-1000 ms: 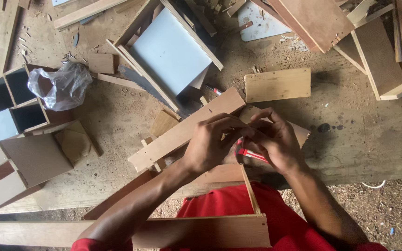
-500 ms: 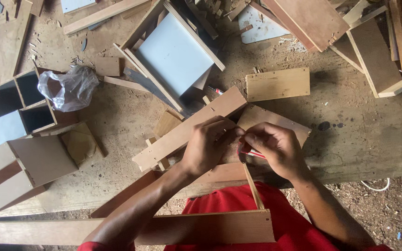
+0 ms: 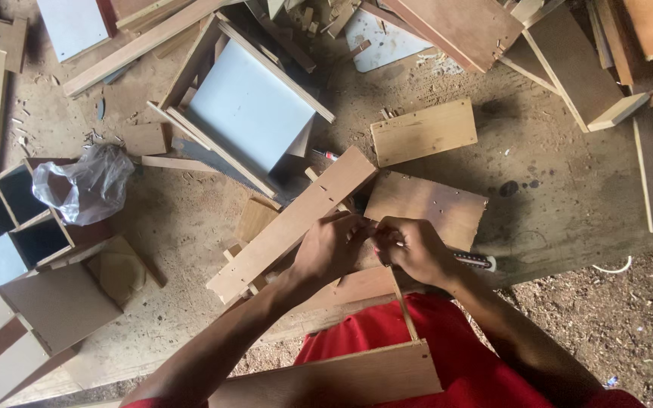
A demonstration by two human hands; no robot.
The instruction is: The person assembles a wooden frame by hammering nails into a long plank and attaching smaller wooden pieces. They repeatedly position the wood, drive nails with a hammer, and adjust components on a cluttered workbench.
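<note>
Both hands meet over the middle of the cluttered workbench [image 3: 190, 219]. The left hand [image 3: 332, 245] has its fingers curled down against a long pale wooden plank [image 3: 296, 223] that lies slanted across the bench. The right hand [image 3: 411, 248], touching the left, is closed around a thin red-tipped pencil [image 3: 384, 245]; whatever the fingertips pinch between them is too small to tell. Just beyond lies a light plywood panel [image 3: 426, 202]. Far left, a crumpled clear plastic bag [image 3: 83, 183] sits on a dark wooden compartment box [image 3: 9, 219]. A white-panelled frame [image 3: 247, 106] lies behind.
</note>
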